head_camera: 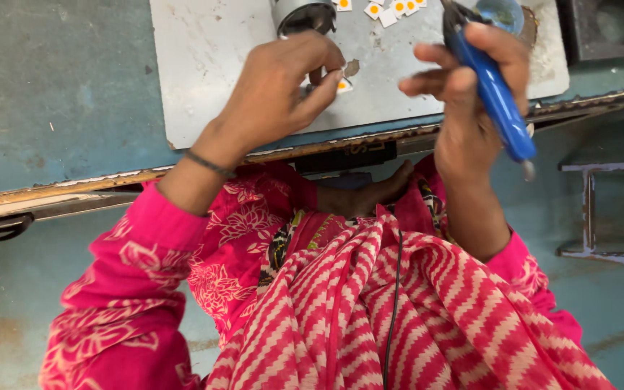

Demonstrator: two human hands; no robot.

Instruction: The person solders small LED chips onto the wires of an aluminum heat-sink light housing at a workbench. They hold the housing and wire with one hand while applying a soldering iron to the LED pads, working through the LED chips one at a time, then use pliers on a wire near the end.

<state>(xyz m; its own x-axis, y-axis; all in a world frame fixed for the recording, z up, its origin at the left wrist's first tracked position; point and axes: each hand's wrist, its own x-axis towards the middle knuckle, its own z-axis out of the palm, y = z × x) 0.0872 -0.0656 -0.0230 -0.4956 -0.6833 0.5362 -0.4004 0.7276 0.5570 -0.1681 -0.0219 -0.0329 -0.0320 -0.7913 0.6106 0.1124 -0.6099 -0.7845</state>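
My left hand (279, 90) pinches a small white square chip with a yellow centre (343, 85) against the pale metal plate (204, 58). My right hand (471, 87) is closed around a blue-handled tool (496, 94), its handle slanting down to the right and its dark tip near the plate's top edge. Several more white and yellow chips (391, 9) lie at the far edge of the plate. A round metal cylinder (302, 14) stands just above my left hand.
The plate rests on a worn blue-green bench (59, 87) with a rusty front edge. A blue round dish (503, 13) and a dark block with a round hole (608, 25) sit at the top right. A metal frame (601, 209) stands on the floor at right.
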